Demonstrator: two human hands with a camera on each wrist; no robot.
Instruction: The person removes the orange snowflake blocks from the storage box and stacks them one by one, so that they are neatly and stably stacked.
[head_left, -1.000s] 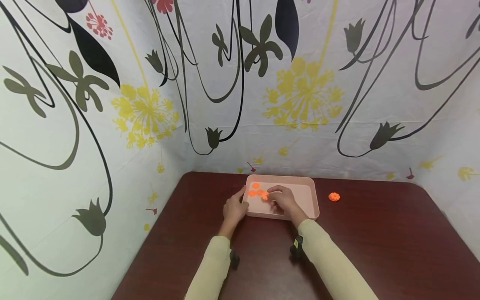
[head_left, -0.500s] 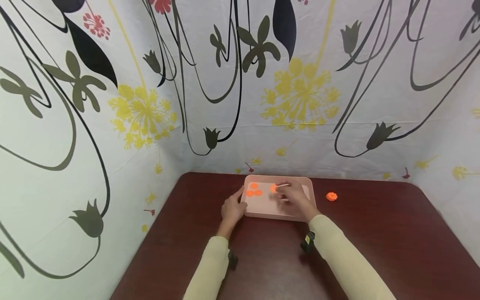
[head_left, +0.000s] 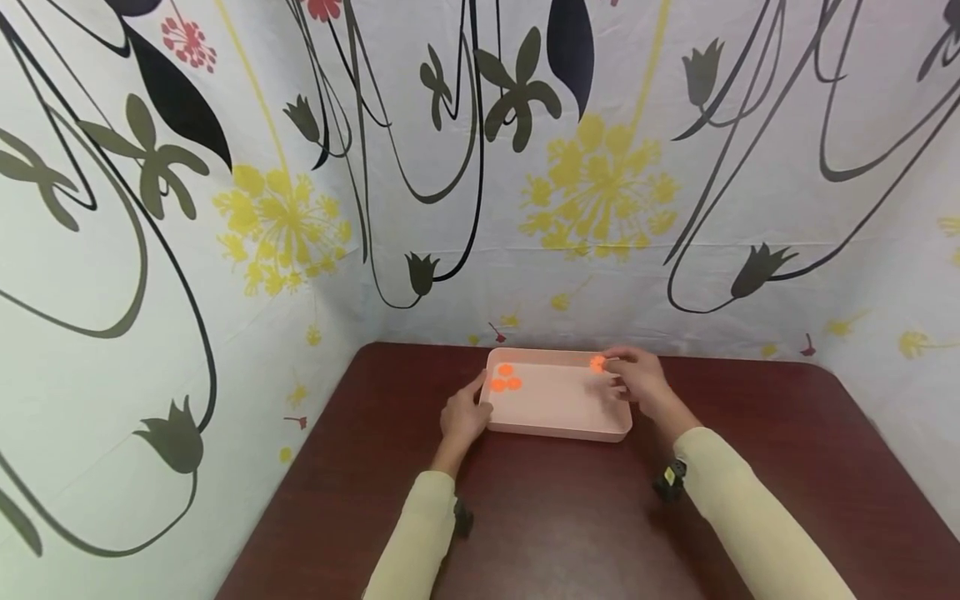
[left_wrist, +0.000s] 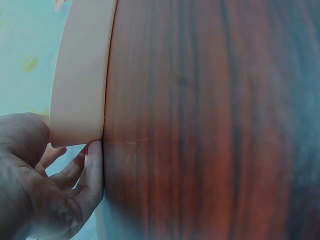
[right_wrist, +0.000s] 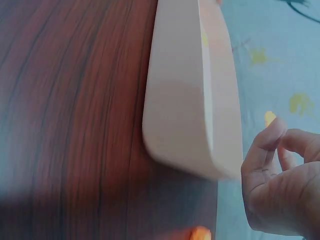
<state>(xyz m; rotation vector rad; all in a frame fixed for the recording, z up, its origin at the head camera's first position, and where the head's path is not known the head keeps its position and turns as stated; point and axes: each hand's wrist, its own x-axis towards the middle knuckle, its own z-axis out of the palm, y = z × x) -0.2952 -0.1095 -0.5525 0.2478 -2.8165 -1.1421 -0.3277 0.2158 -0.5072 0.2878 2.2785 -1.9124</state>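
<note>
A pale pink tray [head_left: 555, 429] lies on the table. At its left end my left hand [head_left: 462, 417] holds the corner, fingers against the outer wall in the left wrist view. Three small orange discs [head_left: 506, 370] with scalloped edges lie together inside the tray's left part. Over its right end, my right hand [head_left: 641, 379] pinches another orange scalloped disc [head_left: 597, 363] between thumb and fingers, above the far right corner. Only a tip of that disc shows in the right wrist view.
Part of an orange piece [right_wrist: 201, 233] shows on the table beyond the tray's right end; the right hand hides it in the head view. The dark reddish wood table [head_left: 540, 517] meets a patterned cloth wall [head_left: 450, 325] behind the tray.
My right hand has lifted one orange disc from beside the others and carried it right across the tray to its right end. The left hand has stayed at the tray's left end.
</note>
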